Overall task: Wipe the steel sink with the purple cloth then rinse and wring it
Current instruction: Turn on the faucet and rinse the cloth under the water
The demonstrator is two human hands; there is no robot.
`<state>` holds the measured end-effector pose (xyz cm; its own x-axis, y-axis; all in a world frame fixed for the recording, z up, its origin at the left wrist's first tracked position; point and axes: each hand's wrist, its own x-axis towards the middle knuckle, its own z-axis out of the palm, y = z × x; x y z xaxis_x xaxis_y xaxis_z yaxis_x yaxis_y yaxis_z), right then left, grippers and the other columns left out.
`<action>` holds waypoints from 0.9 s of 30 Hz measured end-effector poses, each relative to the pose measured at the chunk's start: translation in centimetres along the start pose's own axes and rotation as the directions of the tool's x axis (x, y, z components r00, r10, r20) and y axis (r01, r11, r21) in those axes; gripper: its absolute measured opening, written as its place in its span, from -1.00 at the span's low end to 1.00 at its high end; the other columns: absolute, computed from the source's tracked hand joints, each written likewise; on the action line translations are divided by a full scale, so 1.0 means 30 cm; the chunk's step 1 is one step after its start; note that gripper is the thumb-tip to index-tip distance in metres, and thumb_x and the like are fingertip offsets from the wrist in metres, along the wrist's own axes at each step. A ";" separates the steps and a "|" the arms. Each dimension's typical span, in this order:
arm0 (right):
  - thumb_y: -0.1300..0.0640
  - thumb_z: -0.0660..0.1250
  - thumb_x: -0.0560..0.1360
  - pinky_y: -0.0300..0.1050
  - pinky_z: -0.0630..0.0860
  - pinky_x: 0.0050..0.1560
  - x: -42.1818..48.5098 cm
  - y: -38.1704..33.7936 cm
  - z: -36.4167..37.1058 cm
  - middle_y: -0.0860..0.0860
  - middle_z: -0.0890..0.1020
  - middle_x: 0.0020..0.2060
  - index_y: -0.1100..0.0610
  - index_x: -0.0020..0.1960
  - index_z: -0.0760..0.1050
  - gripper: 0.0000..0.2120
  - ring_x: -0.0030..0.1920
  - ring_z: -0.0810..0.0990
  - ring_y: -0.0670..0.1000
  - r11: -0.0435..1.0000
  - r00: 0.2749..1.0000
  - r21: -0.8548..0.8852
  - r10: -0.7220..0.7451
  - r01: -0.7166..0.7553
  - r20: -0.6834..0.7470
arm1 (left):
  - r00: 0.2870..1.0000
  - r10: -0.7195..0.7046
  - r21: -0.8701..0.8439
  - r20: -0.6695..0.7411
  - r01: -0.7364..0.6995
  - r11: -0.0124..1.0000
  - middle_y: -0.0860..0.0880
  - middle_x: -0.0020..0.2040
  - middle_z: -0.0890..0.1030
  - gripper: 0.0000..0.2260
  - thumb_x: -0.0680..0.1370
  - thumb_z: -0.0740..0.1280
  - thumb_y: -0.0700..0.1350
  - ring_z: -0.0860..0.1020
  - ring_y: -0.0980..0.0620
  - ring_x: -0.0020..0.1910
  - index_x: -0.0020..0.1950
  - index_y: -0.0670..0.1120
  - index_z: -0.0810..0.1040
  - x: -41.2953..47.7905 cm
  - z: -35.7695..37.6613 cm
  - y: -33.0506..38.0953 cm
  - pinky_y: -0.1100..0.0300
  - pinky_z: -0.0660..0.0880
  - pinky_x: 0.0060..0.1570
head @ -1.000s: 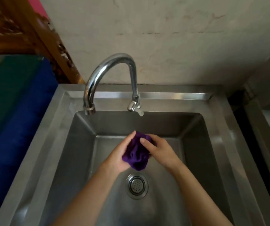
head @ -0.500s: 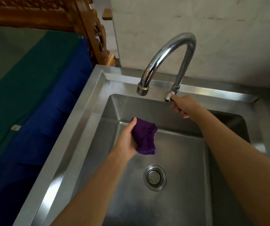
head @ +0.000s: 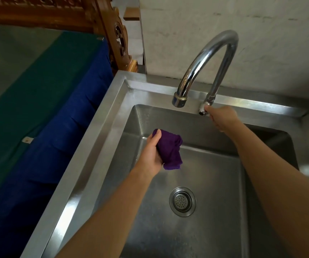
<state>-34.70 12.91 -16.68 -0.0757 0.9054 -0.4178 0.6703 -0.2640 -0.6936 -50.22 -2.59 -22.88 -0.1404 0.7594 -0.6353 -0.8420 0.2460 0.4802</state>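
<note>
A: Where's the purple cloth (head: 169, 148) sitting?

B: Bunched in the left hand (head: 152, 155), held up over the basin of the steel sink (head: 101, 131), clear of the floor of it and a little short of the spout (head: 179, 100); the fingers are clenched around one side of the wad, and a loose corner hangs off the bottom.

A: How do you reckon it'll handle?

B: Soft and limp, light by the look of it; it folds wherever it's pinched; I'd judge it gets heavier and slicker once soaked; best taken as a whole bundle in the palm, then by both ends for the twist.

A: And the other hand?

B: The right hand (head: 222, 118) is up at the tap lever (head: 203, 110) at the foot of the tap (head: 213, 53), fingers closed on it; I can't tell which way it's turned, and no water shows from the spout.

A: Anything to mind?

B: The basin walls look wet and shiny; the drain strainer (head: 182, 201) lies below and nearer, so a dropped cloth would likely land close to it; beyond the rim, on the left, there's blue and green fabric (head: 47, 108) that ought to stay dry.
</note>
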 end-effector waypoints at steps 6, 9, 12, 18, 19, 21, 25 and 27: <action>-0.12 0.27 0.47 -0.05 0.45 -0.17 0.006 -0.015 0.006 0.09 0.50 -0.31 0.14 -0.33 0.40 -0.63 -0.32 0.46 0.04 0.999 0.999 -0.049 -0.005 0.003 -0.036 | 1.000 -0.010 0.011 0.024 0.009 1.000 -0.15 0.30 0.51 -0.59 0.49 0.36 0.03 0.53 -0.17 0.21 0.30 -0.02 0.37 0.013 0.014 -0.009 -0.09 0.53 0.08; -0.10 0.28 0.47 -0.03 0.46 -0.14 0.007 -0.022 0.009 0.12 0.53 -0.25 0.14 -0.32 0.39 -0.66 -0.22 0.50 0.09 0.998 0.998 -0.064 -0.014 0.010 -0.064 | 0.999 -0.008 0.025 0.039 0.007 1.000 -0.15 0.30 0.52 -0.55 0.50 0.35 0.03 0.53 -0.16 0.22 0.35 -0.04 0.37 0.018 0.023 -0.014 -0.10 0.51 0.11; -0.09 0.28 0.47 -0.03 0.43 -0.18 0.008 -0.022 0.010 0.09 0.50 -0.29 0.13 -0.30 0.38 -0.68 -0.26 0.46 0.05 0.999 0.999 -0.049 -0.014 0.011 -0.046 | 0.999 -0.007 0.038 0.040 0.006 0.999 -0.15 0.30 0.51 -0.51 0.49 0.36 0.04 0.53 -0.17 0.23 0.37 -0.05 0.36 0.023 0.029 -0.015 -0.10 0.51 0.14; -0.08 0.27 0.49 -0.11 0.38 -0.29 0.007 -0.011 0.018 0.03 0.45 -0.38 0.12 -0.34 0.38 -0.66 -0.40 0.38 -0.03 1.000 0.999 -0.019 -0.017 0.016 -0.033 | 1.000 -0.017 0.073 0.016 0.016 0.997 -0.14 0.30 0.52 -0.47 0.45 0.40 0.05 0.55 -0.14 0.21 0.37 -0.06 0.39 0.041 0.039 -0.019 -0.08 0.54 0.09; -0.09 0.26 0.50 -0.16 0.36 -0.35 0.001 -0.015 0.014 0.02 0.46 -0.40 0.13 -0.34 0.39 -0.64 -0.43 0.37 -0.04 1.000 1.000 -0.015 -0.011 0.011 -0.015 | 1.000 -0.022 0.082 0.017 0.020 0.996 -0.14 0.30 0.53 -0.46 0.43 0.42 0.07 0.55 -0.13 0.21 0.36 -0.06 0.41 0.044 0.041 -0.022 -0.08 0.53 0.11; -0.16 0.21 0.52 -0.20 0.37 -0.41 -0.029 -0.028 -0.011 0.03 0.51 -0.42 0.17 -0.29 0.46 -0.58 -0.44 0.41 -0.03 1.000 0.998 -0.010 0.025 -0.024 0.062 | 0.999 -0.029 0.103 0.017 0.027 0.994 -0.14 0.29 0.54 -0.43 0.39 0.43 0.09 0.55 -0.12 0.21 0.34 -0.07 0.43 0.050 0.041 -0.032 -0.11 0.50 0.17; -0.34 0.00 0.51 0.02 0.57 -0.06 -0.124 0.033 -0.032 0.13 0.63 -0.20 0.17 -0.18 0.48 -0.40 -0.16 0.61 0.09 0.997 0.996 0.034 0.075 -0.073 -0.043 | 1.000 -0.006 0.107 0.003 0.005 0.994 -0.14 0.23 0.56 -0.48 0.44 0.41 0.07 0.56 -0.12 0.18 0.33 -0.11 0.43 0.063 0.030 -0.043 -0.08 0.51 0.16; -0.28 -0.09 0.55 0.11 0.48 0.16 -0.195 0.111 0.023 0.18 0.63 -0.03 0.18 -0.10 0.51 -0.38 0.01 0.59 0.15 0.992 0.983 0.121 0.065 -0.045 -0.170 | 1.000 0.019 0.120 0.015 -0.021 0.993 -0.10 0.10 0.60 -0.60 0.49 0.36 0.04 0.58 -0.07 0.07 0.26 -0.11 0.46 0.060 0.038 -0.052 0.02 0.56 0.02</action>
<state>-32.53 6.51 -16.93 0.0949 0.9297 -0.3558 0.5788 -0.3423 -0.7401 -48.58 -0.91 -24.09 -0.1488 0.7727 -0.6171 -0.7704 0.3006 0.5622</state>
